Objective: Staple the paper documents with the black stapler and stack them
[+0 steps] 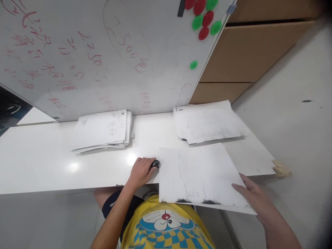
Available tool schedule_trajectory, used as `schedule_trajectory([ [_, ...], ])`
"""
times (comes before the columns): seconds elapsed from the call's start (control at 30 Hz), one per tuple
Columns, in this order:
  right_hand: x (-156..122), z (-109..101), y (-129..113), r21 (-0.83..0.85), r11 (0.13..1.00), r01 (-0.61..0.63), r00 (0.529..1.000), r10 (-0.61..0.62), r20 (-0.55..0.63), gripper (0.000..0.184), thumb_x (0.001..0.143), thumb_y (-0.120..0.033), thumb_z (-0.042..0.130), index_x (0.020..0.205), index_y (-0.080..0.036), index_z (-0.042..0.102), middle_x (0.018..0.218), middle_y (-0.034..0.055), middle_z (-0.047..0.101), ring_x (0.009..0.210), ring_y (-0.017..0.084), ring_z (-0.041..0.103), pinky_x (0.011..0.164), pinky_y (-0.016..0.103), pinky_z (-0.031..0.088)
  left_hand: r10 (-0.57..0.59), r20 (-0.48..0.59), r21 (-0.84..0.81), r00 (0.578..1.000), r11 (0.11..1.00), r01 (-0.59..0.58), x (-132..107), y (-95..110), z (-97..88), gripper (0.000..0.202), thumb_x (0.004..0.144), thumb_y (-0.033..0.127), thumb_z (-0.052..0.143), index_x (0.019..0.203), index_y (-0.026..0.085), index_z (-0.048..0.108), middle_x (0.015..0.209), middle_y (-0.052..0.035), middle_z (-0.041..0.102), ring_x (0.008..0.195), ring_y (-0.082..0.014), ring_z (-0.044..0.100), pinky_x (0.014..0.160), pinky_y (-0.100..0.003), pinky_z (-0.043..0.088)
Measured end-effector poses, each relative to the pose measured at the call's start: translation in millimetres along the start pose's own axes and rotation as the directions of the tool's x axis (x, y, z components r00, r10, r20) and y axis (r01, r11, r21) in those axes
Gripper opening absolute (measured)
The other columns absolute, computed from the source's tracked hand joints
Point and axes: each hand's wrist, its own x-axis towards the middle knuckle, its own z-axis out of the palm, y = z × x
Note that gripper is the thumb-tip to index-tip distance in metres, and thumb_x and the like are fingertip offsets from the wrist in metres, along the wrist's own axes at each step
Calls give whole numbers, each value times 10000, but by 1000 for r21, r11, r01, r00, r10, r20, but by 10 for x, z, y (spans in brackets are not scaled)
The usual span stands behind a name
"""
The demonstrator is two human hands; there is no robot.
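On the table (pixel 38 162), left to right: paper stack (pixel 103 131); left hand (pixel 140 171) curled over a black tool (pixel 155 163); sheets (pixel 199 176) overhanging the near edge; second stack (pixel 207 122) behind them; right hand (pixel 252 197) pinching the sheets' right corner. Risk, as judged: gripped at one corner only, the sheets could fan apart or slide off the edge.

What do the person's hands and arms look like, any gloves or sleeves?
Both are bare: the left hand and right hand show no gloves, rings or watch, and the forearms carry no sleeves. The yellow shirt has a blue-and-white cartoon print.
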Motion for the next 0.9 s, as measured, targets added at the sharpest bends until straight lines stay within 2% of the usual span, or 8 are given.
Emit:
schedule_trajectory([
  [0.17, 16, 224, -54, 52, 998, 44, 991, -50, 126, 536, 638, -384, 740, 1132, -197, 647, 1094, 80, 722, 985, 310, 672, 819, 377, 556, 61, 32, 51, 998, 997, -63, 34, 7, 36, 317, 945, 298, 433, 1226, 175, 512, 1064, -89, 683, 920, -218, 615, 726, -361, 413],
  [0.33, 133, 289, 24, 69, 997, 30, 981, -43, 189, 491, 688, -373, 715, 1142, -202, 645, 1071, 69, 731, 939, 295, 688, 812, 383, 552, 94, 53, 157, 994, 983, -101, 51, 30, 37, 340, 947, 255, 427, 1273, 194, 505, 1190, -97, 643, 1117, -243, 561, 850, -390, 413],
  [0.57, 178, 339, 64, -7, 999, 48, 983, -46, 180, 454, 708, -397, 653, 1116, -199, 649, 1040, 83, 736, 944, 298, 687, 832, 402, 542, 68, 45, 220, 997, 972, -76, 35, 110, 133, 343, 960, 186, 379, 1280, 182, 501, 1270, -90, 604, 1251, -227, 493, 970, -413, 363],
  [0.67, 151, 379, 6, -152, 974, 166, 983, -150, 109, 452, 726, -402, 600, 1135, -212, 630, 1122, 83, 707, 1034, 291, 652, 857, 386, 526, 54, 31, 234, 998, 970, -60, 8, 131, 142, 351, 963, 204, 381, 1295, 197, 492, 1285, -81, 596, 1226, -223, 516, 955, -403, 376],
  [0.77, 110, 343, -133, -278, 904, 325, 946, -309, 104, 434, 757, -411, 564, 1148, -230, 613, 1154, 74, 689, 1078, 280, 622, 880, 367, 505, 50, 11, 241, 999, 969, -51, -21, 134, 129, 357, 958, 209, 393, 1303, 200, 487, 1278, -75, 600, 1190, -218, 541, 943, -396, 389],
  [0.83, 138, 263, -266, -265, 869, 418, 908, -402, 115, 421, 778, -419, 549, 1149, -226, 603, 1122, 72, 696, 1043, 274, 630, 865, 356, 503, 48, -6, 242, 999, 969, -45, -36, 130, 118, 358, 953, 212, 404, 1299, 204, 493, 1275, -72, 602, 1197, -220, 533, 956, -400, 386],
  [0.9, 276, 149, -423, -230, 853, 468, 883, -465, 71, 411, 781, -423, 549, 1131, -215, 601, 1073, 73, 704, 987, 273, 644, 832, 351, 510, 54, -12, 233, 998, 971, -49, -49, 126, 103, 355, 947, 218, 416, 1291, 214, 504, 1268, -66, 606, 1213, -225, 517, 976, -409, 380],
])
